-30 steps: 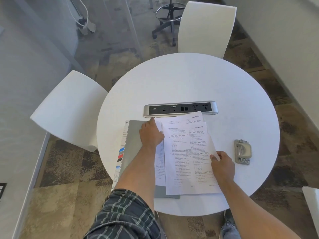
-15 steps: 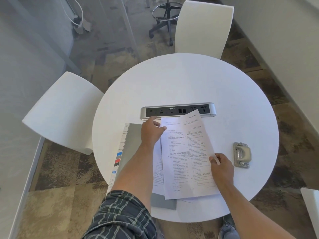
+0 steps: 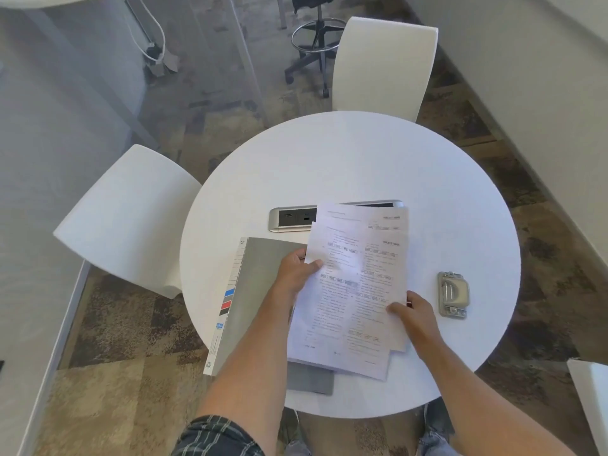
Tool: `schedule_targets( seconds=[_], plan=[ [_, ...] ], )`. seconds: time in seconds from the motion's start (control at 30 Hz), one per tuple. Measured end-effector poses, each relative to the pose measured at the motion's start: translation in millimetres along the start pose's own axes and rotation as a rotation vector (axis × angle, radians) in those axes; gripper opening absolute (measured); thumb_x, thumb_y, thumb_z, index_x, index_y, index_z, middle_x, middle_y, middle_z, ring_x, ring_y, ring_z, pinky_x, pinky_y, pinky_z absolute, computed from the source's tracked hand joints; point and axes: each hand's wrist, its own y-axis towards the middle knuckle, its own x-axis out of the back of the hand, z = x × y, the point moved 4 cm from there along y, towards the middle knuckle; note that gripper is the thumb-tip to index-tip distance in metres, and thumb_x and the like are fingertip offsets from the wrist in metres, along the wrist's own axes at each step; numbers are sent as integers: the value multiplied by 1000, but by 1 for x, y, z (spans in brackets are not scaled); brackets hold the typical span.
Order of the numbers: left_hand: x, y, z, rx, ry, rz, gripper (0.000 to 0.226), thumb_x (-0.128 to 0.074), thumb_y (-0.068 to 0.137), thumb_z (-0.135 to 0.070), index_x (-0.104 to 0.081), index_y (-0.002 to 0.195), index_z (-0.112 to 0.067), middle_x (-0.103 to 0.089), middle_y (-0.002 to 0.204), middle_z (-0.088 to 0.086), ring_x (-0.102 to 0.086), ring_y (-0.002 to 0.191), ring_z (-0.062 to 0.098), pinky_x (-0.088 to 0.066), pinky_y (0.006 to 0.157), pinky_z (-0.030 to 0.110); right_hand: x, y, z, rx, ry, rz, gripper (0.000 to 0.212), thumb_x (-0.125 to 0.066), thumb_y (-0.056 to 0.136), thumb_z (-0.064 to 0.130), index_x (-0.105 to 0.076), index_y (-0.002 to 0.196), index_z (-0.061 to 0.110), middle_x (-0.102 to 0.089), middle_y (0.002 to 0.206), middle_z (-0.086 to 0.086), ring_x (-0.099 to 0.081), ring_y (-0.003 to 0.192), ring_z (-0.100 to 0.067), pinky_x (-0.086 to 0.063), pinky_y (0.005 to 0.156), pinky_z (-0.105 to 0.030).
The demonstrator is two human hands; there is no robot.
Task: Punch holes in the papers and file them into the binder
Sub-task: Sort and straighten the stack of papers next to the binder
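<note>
A loose stack of printed papers (image 3: 355,291) is lifted over the round white table (image 3: 362,166). My left hand (image 3: 297,271) pinches the stack's left edge, thumb on top. At the stack's right edge, my right hand (image 3: 411,312) holds it low down. The sheets are fanned and not aligned. A grey binder (image 3: 260,284) with coloured index tabs lies closed on the table under and left of the papers. A metal hole punch (image 3: 453,295) sits on the table to the right, apart from my right hand.
A silver power-socket strip (image 3: 291,218) is set into the table, half hidden behind the papers. White chairs stand at the left (image 3: 131,218) and at the far side (image 3: 383,64). A white object (image 3: 592,403) is at the lower right edge.
My left hand has moved from the binder's top onto the papers' left edge. Both hands have raised the stack, which now covers more of the socket strip.
</note>
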Motion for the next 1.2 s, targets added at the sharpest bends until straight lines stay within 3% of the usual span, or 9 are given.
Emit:
schedule_targets(
  seconds=[0.13, 0.2, 0.33, 0.57, 0.73, 0.87, 1.0, 1.1, 1.2],
  plan=[
    [-4, -21, -11, -58, -150, 75, 27, -71, 89, 7, -72, 109, -9, -75, 111, 14, -75, 90, 23, -60, 82, 34, 4, 4, 28, 68, 213, 101, 82, -93, 61, 28, -55, 132, 15, -72, 124, -1, -72, 108, -18, -59, 86, -39],
    [-5, -31, -14, -73, -234, 99, 30, -72, 88, 8, -72, 112, -8, -76, 112, 12, -76, 92, 24, -61, 76, 32, 3, 5, 46, 111, 272, 171, 91, -97, 59, 28, -54, 139, 18, -73, 127, -1, -72, 113, -21, -59, 89, -40],
    [-6, -46, -28, -130, -336, 122, 42, -81, 77, -4, -72, 118, -7, -77, 117, 9, -76, 103, 25, -61, 80, 32, 4, 2, 82, 193, 327, 303, 63, -100, 58, 26, -77, 115, 13, -78, 118, -12, -74, 110, -35, -62, 88, -40],
    [-12, -75, -68, -264, -201, 200, 64, -93, 63, -13, -72, 123, -5, -74, 123, 15, -70, 117, 33, -57, 97, 46, 20, -22, 145, 414, 369, 229, 43, -96, 57, 12, -82, 97, 4, -80, 105, -18, -77, 94, -33, -62, 80, -39],
    [-17, -98, -85, -389, -152, 253, 55, -96, 65, -17, -77, 116, -18, -77, 119, 8, -73, 113, 26, -60, 87, 33, 37, -45, 154, 559, 375, 276, 41, -95, 61, 16, -84, 100, 12, -80, 110, -11, -78, 100, -28, -63, 79, -33],
    [-23, -99, -47, -303, -14, 153, 45, -97, 62, -7, -82, 101, -22, -80, 108, 3, -74, 104, 22, -62, 87, 36, 36, -46, 118, 440, 243, 284, 37, -99, 58, 17, -86, 92, 22, -82, 102, -4, -79, 96, -21, -63, 75, -28],
    [-31, -96, -16, -220, 44, 78, 45, -91, 68, 5, -76, 98, -26, -80, 96, -8, -74, 100, 20, -60, 81, 30, 29, -46, 92, 337, 144, 212, 32, -94, 56, 18, -84, 78, 39, -81, 83, 15, -76, 79, 1, -58, 64, -13],
    [-33, -92, -25, -242, 40, 46, 39, -94, 68, -2, -78, 93, -26, -81, 94, -8, -76, 94, 15, -59, 74, 23, 35, -44, 99, 355, 138, 150, 33, -102, 56, 21, -82, 79, 35, -81, 85, 14, -75, 77, 0, -59, 64, -18],
    [-36, -95, -55, -329, 16, 53, 30, -94, 68, -5, -82, 85, -26, -81, 93, -7, -76, 86, 8, -57, 68, 20, 41, -50, 124, 445, 182, 137, 34, -97, 54, 37, -82, 85, 37, -81, 92, 11, -76, 84, -5, -62, 66, -23]
  ],
)
